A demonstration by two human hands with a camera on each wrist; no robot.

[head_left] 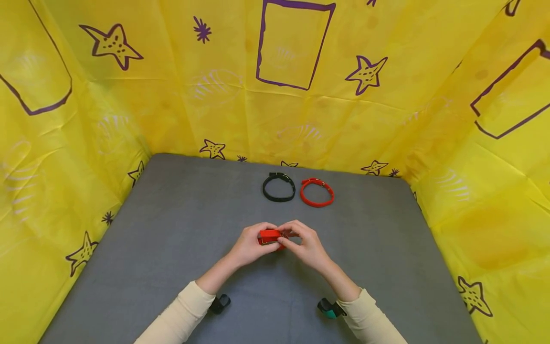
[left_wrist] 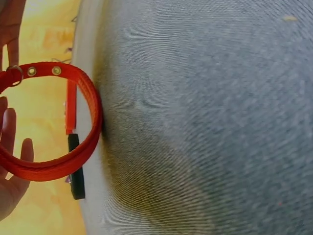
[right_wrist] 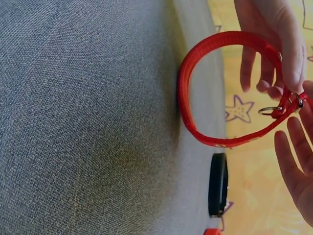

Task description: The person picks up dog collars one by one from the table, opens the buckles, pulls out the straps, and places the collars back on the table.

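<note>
Both hands hold a red buckle collar (head_left: 269, 234) above the grey table, its strap bent into a round loop. The left hand (head_left: 252, 244) grips it from the left, and the right hand (head_left: 307, 244) pinches it beside the metal fittings. A metal D-ring and brass eyelets show on the collar (left_wrist: 90, 132) in the left wrist view. From the right wrist, the collar (right_wrist: 186, 93) hangs below the fingers, with its buckle and ring between the two hands. Fingertips partly cover the buckle.
Farther back on the table lie a black collar (head_left: 279, 198) and another red collar (head_left: 317, 204), side by side and looped. Yellow cloth walls (head_left: 240, 114) with purple star drawings rise behind and at both sides of the grey table (head_left: 180, 229).
</note>
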